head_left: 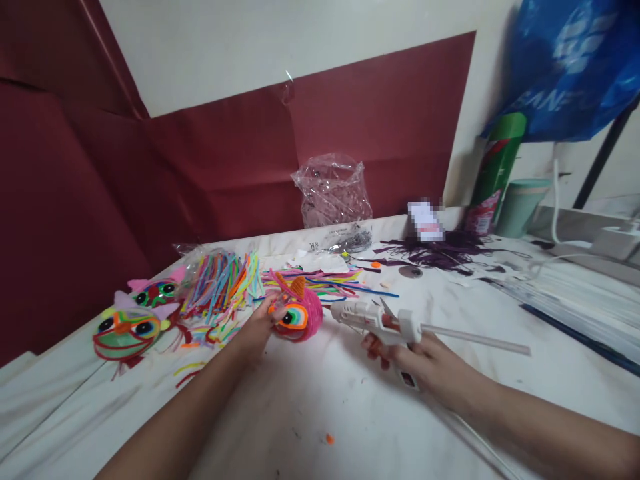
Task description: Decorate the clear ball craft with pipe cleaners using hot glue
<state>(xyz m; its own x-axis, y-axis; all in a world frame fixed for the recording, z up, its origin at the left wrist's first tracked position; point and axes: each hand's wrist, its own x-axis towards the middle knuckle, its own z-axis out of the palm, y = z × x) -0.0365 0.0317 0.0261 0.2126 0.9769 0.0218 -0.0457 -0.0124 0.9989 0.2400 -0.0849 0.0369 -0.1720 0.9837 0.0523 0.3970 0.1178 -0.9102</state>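
Observation:
My left hand (263,327) is closed on the left side of a round pink craft animal head (313,313). The head has an orange-ringed eye and an orange ear on top, and its far left side is hidden by my fingers. In my right hand (415,363) is a white hot glue gun (357,315), gripped by its handle. A long glue stick (475,338) pokes out of its back. The gun's nozzle points left, close to the pink side of the head; whether it touches I cannot tell.
At the left sit two similar decorated heads, one with a green mouth (120,340). Beside them lies a bundle of colourful pipe cleaners (220,283). Dark purple strings (440,253), a green tube-shaped can (500,167) and a pale green cup (523,207) stand along the back right.

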